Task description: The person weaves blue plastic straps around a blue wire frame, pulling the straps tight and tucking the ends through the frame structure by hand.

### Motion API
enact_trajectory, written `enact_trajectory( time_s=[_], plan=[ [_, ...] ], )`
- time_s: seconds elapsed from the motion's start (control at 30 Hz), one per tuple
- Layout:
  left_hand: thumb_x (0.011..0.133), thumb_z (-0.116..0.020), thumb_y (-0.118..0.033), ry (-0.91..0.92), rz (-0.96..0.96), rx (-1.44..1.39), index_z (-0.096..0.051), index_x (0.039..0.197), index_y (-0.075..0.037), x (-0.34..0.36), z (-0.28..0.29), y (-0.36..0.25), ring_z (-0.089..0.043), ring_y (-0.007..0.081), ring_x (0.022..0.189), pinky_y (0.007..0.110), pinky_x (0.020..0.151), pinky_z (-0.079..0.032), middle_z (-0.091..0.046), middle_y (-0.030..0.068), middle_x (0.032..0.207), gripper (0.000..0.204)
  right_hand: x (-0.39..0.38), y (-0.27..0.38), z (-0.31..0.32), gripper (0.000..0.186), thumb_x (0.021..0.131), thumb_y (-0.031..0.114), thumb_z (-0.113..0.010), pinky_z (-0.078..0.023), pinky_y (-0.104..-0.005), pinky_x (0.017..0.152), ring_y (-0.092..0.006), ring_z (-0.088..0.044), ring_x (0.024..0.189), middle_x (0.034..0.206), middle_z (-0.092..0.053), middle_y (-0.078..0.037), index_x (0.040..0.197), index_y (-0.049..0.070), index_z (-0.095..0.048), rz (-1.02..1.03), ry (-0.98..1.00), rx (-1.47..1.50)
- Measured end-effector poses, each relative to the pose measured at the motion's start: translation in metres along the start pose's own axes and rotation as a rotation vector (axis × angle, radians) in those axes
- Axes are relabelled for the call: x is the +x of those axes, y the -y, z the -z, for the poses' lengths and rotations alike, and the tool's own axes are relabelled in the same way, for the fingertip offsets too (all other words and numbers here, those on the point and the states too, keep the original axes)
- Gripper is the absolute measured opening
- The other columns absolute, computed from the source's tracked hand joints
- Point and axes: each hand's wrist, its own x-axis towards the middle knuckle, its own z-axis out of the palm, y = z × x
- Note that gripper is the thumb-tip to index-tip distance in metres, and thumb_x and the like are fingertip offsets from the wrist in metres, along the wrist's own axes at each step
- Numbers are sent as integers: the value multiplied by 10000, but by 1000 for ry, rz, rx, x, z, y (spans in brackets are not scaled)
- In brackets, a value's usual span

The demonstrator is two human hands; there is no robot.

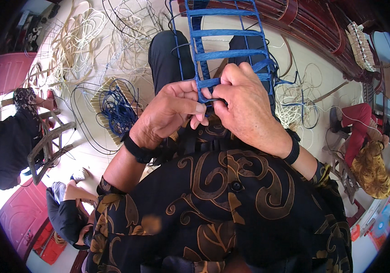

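A blue rack-like frame (228, 33), its rungs wrapped in flat blue strip, rests over my knees with its near end at my hands. At its near left corner, my left hand (165, 111) pinches the frame's edge between thumb and fingers. Just to the right, my right hand (245, 104) is closed on a blue strip (208, 83) at the nearest rung. The fingertips of both hands almost meet there. My right fingers partly hide the strip's end and the corner.
Left of my legs, a tangle of blue strip (118, 109) lies on a slatted mat. Loose pale strands (83, 32) cover the floor at far left, with more at right (295, 104). Dark red wooden furniture (313, 27) stands at far right. Other people sit at both sides.
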Motion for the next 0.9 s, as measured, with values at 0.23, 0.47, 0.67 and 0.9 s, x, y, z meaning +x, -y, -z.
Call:
enact_trajectory(
  time_s=[0.23, 0.47, 0.67, 0.9],
  plan=[
    [831, -582, 60, -29, 90, 111, -580, 1167, 57, -1, 0, -8, -678, 218, 652, 349, 730, -568, -689, 152, 877, 337, 0, 0, 0, 88, 666, -9, -707, -420, -360, 689, -251, -471, 815, 842, -479, -77, 741, 1, -662, -4, 19, -31],
    [848, -571, 38, 18, 25, 224, -559, 1189, 60, 0, -5, -4, -704, 254, 831, 314, 708, -558, -686, 168, 965, 342, -1, -5, -3, 73, 666, 47, -718, -431, -374, 705, -267, -483, 836, 843, -491, -87, 669, 11, -654, -4, 10, -23],
    [884, -532, 26, 192, 45, -92, -538, 1221, 66, 6, 9, -3, -708, 260, 879, 314, 657, -578, -671, 186, 1035, 340, 1, -7, 0, 101, 673, 74, -729, -432, -368, 686, -257, -478, 826, 837, -481, -84, 668, 8, -653, 5, 35, -6],
    [959, -585, -91, 188, -17, 154, -605, 1187, -7, 14, 26, 16, -713, 211, 755, 244, 550, -548, -687, 155, 986, 244, 5, -3, 3, 97, 677, 86, -735, -448, -376, 689, -257, -500, 839, 849, -502, -78, 675, 17, -667, -33, 99, -66]
  ],
)
